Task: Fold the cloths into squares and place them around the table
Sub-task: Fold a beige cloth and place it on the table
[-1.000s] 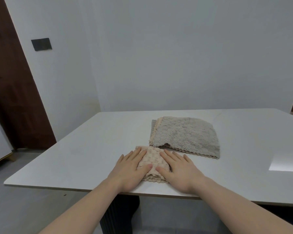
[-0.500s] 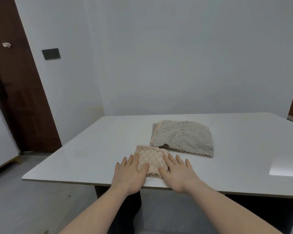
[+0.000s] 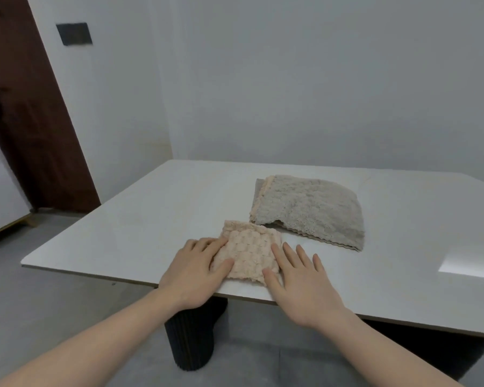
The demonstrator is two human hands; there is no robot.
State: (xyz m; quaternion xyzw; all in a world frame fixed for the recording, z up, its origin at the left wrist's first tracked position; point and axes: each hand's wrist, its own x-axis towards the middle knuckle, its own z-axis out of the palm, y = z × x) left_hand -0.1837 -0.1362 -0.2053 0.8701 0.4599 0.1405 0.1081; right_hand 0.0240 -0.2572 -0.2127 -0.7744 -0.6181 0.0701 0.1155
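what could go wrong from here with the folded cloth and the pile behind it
1. The folded peach cloth lies close to the table's near edge; sliding it with the left hand and right hand could push it off.
2. Both hands lie flat on it, fingers straight; lifting them quickly may let the fold spring open.
3. Its far corner sits right by the grey cloth pile; moving it that way could snag or rumple the pile.

Home dining room, sparsely furnished: large white glossy stone-look table (image 3: pixel 151 219) on dark ribbed pedestal base (image 3: pixel 193 339), plain white walls (image 3: pixel 291 79), dark brown wooden door (image 3: pixel 25 121), grey tiled floor (image 3: pixel 39 303), black rectangular wall switch plate (image 3: pixel 74 34).
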